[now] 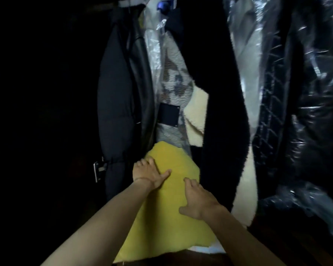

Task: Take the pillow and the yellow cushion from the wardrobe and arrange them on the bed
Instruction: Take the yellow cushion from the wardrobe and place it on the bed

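Observation:
The yellow cushion (167, 217) lies at the bottom of the dark wardrobe, below the hanging clothes. My left hand (148, 173) grips its upper left edge, fingers curled around the rim and thumb on top. My right hand (196, 200) presses on its right side, with the fingers wrapped over the right edge. A strip of white fabric (210, 248) shows under the cushion's lower right corner; I cannot tell whether it is the pillow.
Hanging clothes crowd the space above: a dark puffer jacket (115, 104) on the left, a fleece patterned garment (173, 83) in plastic, a dark fleece coat (219, 93) and a quilted coat in plastic (296, 102) on the right. A metal hinge (98, 169) sits at left.

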Available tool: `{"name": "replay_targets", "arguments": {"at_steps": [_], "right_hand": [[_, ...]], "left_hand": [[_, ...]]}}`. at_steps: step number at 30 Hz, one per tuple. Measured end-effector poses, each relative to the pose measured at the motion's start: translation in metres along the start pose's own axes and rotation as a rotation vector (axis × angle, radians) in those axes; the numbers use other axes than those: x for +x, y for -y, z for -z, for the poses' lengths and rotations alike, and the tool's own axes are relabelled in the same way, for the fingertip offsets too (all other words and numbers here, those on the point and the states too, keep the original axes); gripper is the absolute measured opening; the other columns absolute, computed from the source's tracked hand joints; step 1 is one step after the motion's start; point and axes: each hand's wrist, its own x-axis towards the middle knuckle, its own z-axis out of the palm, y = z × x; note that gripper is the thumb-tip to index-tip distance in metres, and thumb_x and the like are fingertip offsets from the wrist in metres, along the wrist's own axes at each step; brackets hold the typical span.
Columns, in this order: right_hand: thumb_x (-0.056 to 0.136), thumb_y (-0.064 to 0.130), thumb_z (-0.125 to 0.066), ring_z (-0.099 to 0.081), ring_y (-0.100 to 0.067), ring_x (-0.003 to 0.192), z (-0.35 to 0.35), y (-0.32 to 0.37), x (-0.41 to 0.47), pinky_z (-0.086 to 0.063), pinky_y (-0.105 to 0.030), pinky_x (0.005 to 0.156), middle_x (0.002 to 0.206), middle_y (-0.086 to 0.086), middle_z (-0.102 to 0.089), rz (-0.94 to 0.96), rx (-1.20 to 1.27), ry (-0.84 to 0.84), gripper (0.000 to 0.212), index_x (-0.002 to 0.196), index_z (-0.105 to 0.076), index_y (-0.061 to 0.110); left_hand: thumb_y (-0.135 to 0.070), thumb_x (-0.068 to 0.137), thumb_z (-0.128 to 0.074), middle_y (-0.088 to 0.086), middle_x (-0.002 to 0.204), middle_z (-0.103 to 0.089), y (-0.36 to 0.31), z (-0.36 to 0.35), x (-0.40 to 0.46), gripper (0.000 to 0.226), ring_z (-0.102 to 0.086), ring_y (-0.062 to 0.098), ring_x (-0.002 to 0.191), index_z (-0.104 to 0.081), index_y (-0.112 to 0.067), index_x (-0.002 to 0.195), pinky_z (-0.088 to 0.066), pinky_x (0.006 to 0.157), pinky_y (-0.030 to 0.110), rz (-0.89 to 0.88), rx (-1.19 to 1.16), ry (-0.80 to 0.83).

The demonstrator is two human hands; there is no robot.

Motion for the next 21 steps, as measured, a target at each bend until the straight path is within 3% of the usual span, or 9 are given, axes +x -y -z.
{"name": "replay_targets", "arguments": {"at_steps": [3,6,9,11,13,15,21], "right_hand": [[0.072,0.052,-0.080,-0.029,-0.035,0.142,-0.011,-0.005,0.033,-0.043,-0.040,0.104,0.158,-0.021,-0.012,-0.200,0.026,0.060,0.129,0.154,0.005,0.004],[0.063,0.049,-0.089,-0.030,-0.041,0.140,-0.022,-0.013,0.057,-0.043,-0.048,0.108,0.156,-0.024,-0.014,-0.372,0.119,0.167,0.138,0.153,0.004,0.001],[0.073,0.034,-0.086,-0.032,-0.041,0.139,-0.033,-0.022,0.066,-0.040,-0.051,0.110,0.154,-0.024,-0.024,-0.370,0.123,0.185,0.112,0.150,-0.011,0.001],[0.091,0.018,-0.067,-0.041,-0.039,0.136,-0.041,-0.024,0.064,-0.042,-0.049,0.108,0.150,-0.022,-0.038,-0.359,0.163,0.143,0.073,0.149,-0.027,0.001],[0.093,0.009,-0.055,-0.057,-0.035,0.121,-0.046,-0.023,0.053,-0.051,-0.043,0.098,0.134,-0.016,-0.059,-0.279,0.153,0.073,0.040,0.133,-0.055,0.006],[0.093,0.009,-0.051,-0.064,-0.029,0.111,-0.044,-0.021,0.037,-0.054,-0.034,0.086,0.122,-0.010,-0.068,-0.190,0.149,0.036,0.028,0.115,-0.068,0.012],[0.089,0.017,-0.052,-0.066,-0.027,0.097,-0.017,-0.028,-0.006,-0.049,-0.030,0.072,0.106,-0.006,-0.069,-0.027,0.207,-0.064,0.013,0.098,-0.062,0.018]], "left_hand": [[-0.087,0.076,-0.035,0.017,0.157,-0.030,-0.004,-0.017,0.002,0.116,-0.041,0.039,0.137,0.002,-0.013,0.157,-0.038,0.109,0.048,0.143,-0.333,0.213],[-0.078,0.081,-0.045,0.018,0.155,-0.029,-0.017,-0.028,0.006,0.106,-0.040,0.039,0.136,-0.012,-0.006,0.152,-0.037,0.109,0.053,0.188,-0.354,0.189],[-0.057,0.091,-0.055,0.019,0.142,-0.045,-0.020,-0.032,0.005,0.076,-0.049,0.037,0.128,-0.029,-0.002,0.137,-0.041,0.105,0.050,0.174,-0.428,0.147],[-0.039,0.096,-0.055,0.023,0.134,-0.052,-0.020,-0.030,-0.004,0.060,-0.053,0.037,0.120,-0.031,0.003,0.132,-0.044,0.101,0.044,0.138,-0.465,0.100],[-0.029,0.099,-0.052,0.029,0.126,-0.056,-0.019,-0.025,-0.017,0.052,-0.056,0.041,0.114,-0.032,0.006,0.131,-0.047,0.094,0.041,0.108,-0.451,0.054],[-0.026,0.099,-0.050,0.030,0.128,-0.056,-0.015,-0.017,-0.032,0.054,-0.055,0.045,0.116,-0.029,0.004,0.139,-0.047,0.093,0.040,0.102,-0.459,0.035],[-0.022,0.098,-0.046,0.028,0.134,-0.053,-0.010,0.017,-0.079,0.063,-0.050,0.045,0.124,-0.018,-0.006,0.151,-0.045,0.102,0.044,0.038,-0.477,-0.057]]}}
